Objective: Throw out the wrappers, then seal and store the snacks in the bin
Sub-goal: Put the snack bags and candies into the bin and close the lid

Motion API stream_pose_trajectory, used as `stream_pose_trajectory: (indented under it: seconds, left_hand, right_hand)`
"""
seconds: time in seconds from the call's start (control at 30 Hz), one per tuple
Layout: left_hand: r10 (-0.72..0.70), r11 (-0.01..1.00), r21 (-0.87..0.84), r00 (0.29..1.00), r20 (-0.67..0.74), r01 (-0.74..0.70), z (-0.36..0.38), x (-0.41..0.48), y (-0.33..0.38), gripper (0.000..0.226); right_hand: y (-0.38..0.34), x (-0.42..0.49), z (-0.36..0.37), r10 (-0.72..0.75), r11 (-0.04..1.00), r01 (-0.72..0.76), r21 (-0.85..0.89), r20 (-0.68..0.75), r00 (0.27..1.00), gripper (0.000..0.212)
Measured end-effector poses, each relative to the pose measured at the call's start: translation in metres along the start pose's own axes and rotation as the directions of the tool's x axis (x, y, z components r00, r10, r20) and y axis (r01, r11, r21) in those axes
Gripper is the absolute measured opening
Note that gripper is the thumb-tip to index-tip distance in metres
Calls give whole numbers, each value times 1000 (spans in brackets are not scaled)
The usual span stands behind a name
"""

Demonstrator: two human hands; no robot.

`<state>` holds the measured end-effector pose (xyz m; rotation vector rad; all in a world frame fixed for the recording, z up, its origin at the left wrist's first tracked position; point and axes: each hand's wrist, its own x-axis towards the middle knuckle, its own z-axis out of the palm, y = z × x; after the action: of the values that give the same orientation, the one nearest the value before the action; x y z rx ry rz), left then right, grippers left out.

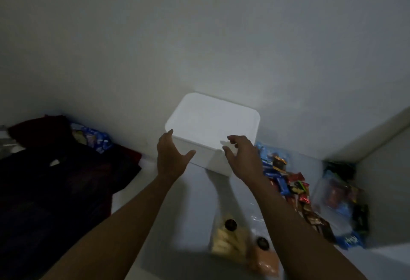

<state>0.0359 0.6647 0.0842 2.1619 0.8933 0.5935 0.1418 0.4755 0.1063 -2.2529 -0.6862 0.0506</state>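
Observation:
A white lidded bin (211, 122) stands against the wall on a pale surface. My left hand (170, 155) is spread at its near left corner, fingers apart, holding nothing. My right hand (241, 155) hovers at its near right corner, fingers curled and apart, also holding nothing. A heap of small wrapped snacks (292, 188) lies to the right of the bin. Two clear bags of snacks, one pale yellow (228, 242) and one orange (266, 262), each with a round dark clip, lie near me between my forearms.
Dark clothing (55, 182) covers the left side, with a blue snack packet (95, 138) at its far edge. A clear plastic bag holding packets (339, 199) sits in the right corner beside a side wall (388, 191).

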Motion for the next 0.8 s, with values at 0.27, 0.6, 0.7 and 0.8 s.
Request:
stream_pose_trajectory:
  seconds: [0.27, 0.6, 0.7, 0.8]
  left_hand:
    - [-75, 970, -203, 957, 279, 135, -6, 89, -65, 128]
    - [-6, 915, -372, 928, 372, 155, 10, 117, -90, 91]
    - [-10, 925, -353, 938, 346, 140, 10, 120, -92, 86]
    - [-28, 934, -328, 945, 326, 140, 11, 123, -93, 84]
  right_hand:
    - [-55, 77, 91, -143, 937, 207, -281, 232, 962, 56]
    - [-48, 83, 118, -163, 790, 326, -519, 336, 928, 60]
    - [-47, 84, 119, -195, 743, 377, -554, 360, 913, 57]
    - [-59, 94, 103, -266, 757, 380, -531, 280, 922, 54]
